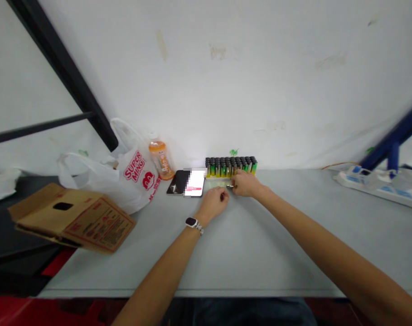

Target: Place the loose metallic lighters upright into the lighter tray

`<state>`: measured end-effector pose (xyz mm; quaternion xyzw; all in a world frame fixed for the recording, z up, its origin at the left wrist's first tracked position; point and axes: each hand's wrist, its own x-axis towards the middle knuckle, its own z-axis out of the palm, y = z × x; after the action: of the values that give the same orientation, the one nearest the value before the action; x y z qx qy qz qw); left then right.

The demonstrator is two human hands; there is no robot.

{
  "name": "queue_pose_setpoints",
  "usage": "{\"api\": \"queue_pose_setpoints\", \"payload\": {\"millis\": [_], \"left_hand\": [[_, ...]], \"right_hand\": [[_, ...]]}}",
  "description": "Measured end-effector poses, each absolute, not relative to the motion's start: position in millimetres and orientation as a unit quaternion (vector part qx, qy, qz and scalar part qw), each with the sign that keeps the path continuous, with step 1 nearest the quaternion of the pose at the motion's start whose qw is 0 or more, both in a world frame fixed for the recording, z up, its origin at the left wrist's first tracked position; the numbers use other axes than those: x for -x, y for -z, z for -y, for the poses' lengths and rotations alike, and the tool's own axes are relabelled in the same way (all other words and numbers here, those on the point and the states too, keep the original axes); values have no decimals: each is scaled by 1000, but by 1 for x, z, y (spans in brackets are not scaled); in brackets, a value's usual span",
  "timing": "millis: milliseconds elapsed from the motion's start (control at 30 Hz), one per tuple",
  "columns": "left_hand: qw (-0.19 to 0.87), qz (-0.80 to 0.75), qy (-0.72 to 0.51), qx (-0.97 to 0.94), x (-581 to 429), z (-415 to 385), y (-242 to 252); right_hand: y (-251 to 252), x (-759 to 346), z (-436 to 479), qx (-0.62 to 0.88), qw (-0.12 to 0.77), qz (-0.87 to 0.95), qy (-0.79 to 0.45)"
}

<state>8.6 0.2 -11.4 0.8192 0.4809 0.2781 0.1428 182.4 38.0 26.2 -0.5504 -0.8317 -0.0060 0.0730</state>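
Several rows of upright black, green and yellow batteries (222, 168) stand packed together against the wall. My right hand (246, 183) is at the front of the rows, its fingers pinched around a small dark cylinder with a shiny end (230, 186), which looks like a battery lying sideways. Just left of it and nearer to me, my left hand (212, 202) is closed, with its fingers curled. A dark spot shows between those fingers; whether it is an object or shadow is unclear. A watch (192, 222) is on my left wrist.
A phone or tablet with a partly lit screen (178, 183) lies left of the batteries. Farther left are an orange-labelled bottle (161, 158), a white plastic bag (134, 181) and an open cardboard box (90, 217). A white power strip (379, 185) lies at the right.
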Motion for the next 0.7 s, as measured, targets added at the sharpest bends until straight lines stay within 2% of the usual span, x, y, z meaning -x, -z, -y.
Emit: {"api": "queue_pose_setpoints", "payload": {"millis": [133, 233, 333, 433, 567, 700], "left_hand": [[168, -473, -280, -818, -7, -1, 10], [165, -470, -274, -822, -8, -1, 9], [159, -470, -268, -826, -9, 0, 8], [163, -472, -265, -825, -9, 0, 7], [177, -463, -272, -825, -8, -2, 10], [184, -451, -278, -828, -7, -5, 14]], "right_hand": [[-15, -195, -28, 539, 128, 832, -24], [1, -203, -16, 524, 254, 807, -95], [14, -202, -2, 494, 405, 735, -225], [19, -193, 11, 447, 513, 636, -363], [17, -182, 24, 450, 562, 516, -465], [21, -180, 26, 486, 572, 511, -419]]}}
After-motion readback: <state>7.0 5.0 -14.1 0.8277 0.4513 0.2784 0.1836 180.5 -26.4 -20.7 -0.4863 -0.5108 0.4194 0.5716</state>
